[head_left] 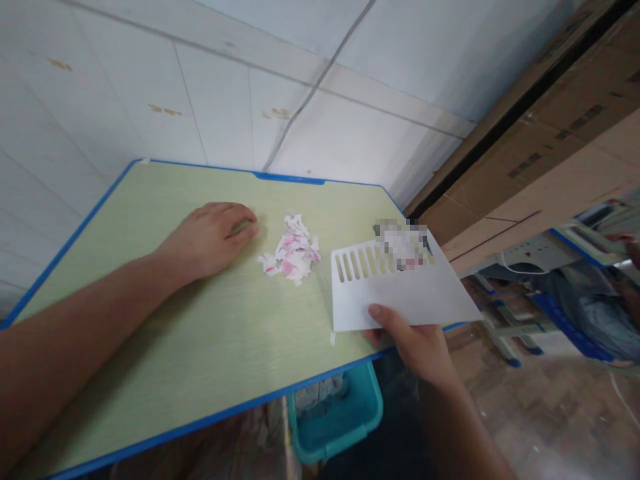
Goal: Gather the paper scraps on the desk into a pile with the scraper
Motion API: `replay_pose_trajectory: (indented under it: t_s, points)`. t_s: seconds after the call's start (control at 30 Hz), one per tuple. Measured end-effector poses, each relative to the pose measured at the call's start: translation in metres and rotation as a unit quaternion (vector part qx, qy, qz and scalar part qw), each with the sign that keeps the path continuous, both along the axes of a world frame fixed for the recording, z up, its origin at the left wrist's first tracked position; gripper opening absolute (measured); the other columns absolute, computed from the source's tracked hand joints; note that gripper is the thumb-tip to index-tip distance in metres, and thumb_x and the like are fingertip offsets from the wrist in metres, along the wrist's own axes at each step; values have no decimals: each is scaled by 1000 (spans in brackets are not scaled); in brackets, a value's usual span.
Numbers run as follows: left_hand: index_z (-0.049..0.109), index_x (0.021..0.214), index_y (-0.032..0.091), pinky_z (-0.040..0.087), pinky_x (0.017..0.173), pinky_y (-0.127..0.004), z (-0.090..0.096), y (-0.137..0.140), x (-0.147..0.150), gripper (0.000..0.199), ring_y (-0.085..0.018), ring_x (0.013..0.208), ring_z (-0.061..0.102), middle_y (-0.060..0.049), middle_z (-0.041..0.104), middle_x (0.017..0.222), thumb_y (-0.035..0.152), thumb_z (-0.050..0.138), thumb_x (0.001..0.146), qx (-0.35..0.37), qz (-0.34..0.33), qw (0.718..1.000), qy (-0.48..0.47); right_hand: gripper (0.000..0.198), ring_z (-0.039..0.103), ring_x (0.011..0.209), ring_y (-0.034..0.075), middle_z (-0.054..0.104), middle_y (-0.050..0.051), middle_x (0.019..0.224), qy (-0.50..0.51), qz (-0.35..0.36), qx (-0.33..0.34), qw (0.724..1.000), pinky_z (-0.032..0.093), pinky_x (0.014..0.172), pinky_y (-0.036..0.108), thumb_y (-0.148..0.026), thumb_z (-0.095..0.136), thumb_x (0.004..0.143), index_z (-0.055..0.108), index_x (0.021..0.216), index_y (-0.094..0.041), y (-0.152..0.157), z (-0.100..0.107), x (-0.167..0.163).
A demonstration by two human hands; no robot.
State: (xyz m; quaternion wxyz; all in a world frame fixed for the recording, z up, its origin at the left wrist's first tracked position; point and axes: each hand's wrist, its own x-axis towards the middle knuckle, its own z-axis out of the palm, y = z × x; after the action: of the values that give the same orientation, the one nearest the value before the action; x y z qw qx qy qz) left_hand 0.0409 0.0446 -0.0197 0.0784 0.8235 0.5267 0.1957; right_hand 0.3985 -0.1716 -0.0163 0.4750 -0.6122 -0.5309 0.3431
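Observation:
A small heap of torn pink and white paper scraps [291,256] lies on a pale green desk with a blue rim [200,420]. My left hand [213,238] rests palm down on the desk just left of the heap, fingers curled, holding nothing. My right hand [415,343] pinches the lower edge of a flat white plastic card with a row of slots [400,293]. The card hovers over the desk's right edge, just right of the scraps. One tiny scrap [332,339] lies by the card's lower left corner.
A teal bin [336,417] holding paper bits stands under the desk's front edge. Cardboard boxes [550,147] are stacked at the right against a white tiled wall. Another person's hands [631,257] show at the far right by another blue-edged desk.

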Motion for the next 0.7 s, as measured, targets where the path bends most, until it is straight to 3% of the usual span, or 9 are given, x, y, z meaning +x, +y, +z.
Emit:
replay_pose_trajectory:
  t_s: [0.13,0.27,0.37,0.5,0.6,0.7]
  points:
    - [81,142,36,44,149,-56,0,-2,1,52,-34,157,67,-2,84,156,61,44,115,4,4,1000,-4,52,70,58,26,75,5,64,25,23,-14,999,66,60,40,-68,94,102,76,71,-31,-8,-10,3]
    - [81,143,26,47,146,-54,0,-1,0,63,-35,156,69,-8,82,159,63,39,114,13,-4,1000,12,54,69,58,25,74,4,64,51,51,-16,997,65,61,39,-69,93,104,75,72,-31,-14,-8,0]
    - [81,144,20,46,146,-56,1,-1,0,67,-37,157,70,-12,81,160,63,38,114,15,-7,1000,14,49,69,57,25,74,3,63,64,47,-27,996,64,59,38,-63,96,101,75,70,-30,-17,-5,-2]
    - [80,145,25,46,146,-54,-1,-1,-1,63,-36,157,69,-10,80,163,62,40,115,9,-7,1000,15,40,68,54,26,75,3,61,73,30,-31,996,62,56,39,-51,94,102,79,71,-30,-15,-2,-4]
    - [79,148,27,44,147,-54,-3,0,-1,63,-38,161,67,-8,79,166,63,40,115,-2,3,1000,22,45,74,63,27,78,5,65,5,-15,22,1000,69,72,42,-50,88,105,78,67,-31,0,1,-9]
    - [78,153,27,41,149,-55,-4,0,0,69,-39,165,64,-7,77,170,68,39,114,-14,-1,1000,27,43,83,78,30,85,6,75,-53,-19,33,998,71,91,43,-51,86,107,80,70,-31,15,3,-19]
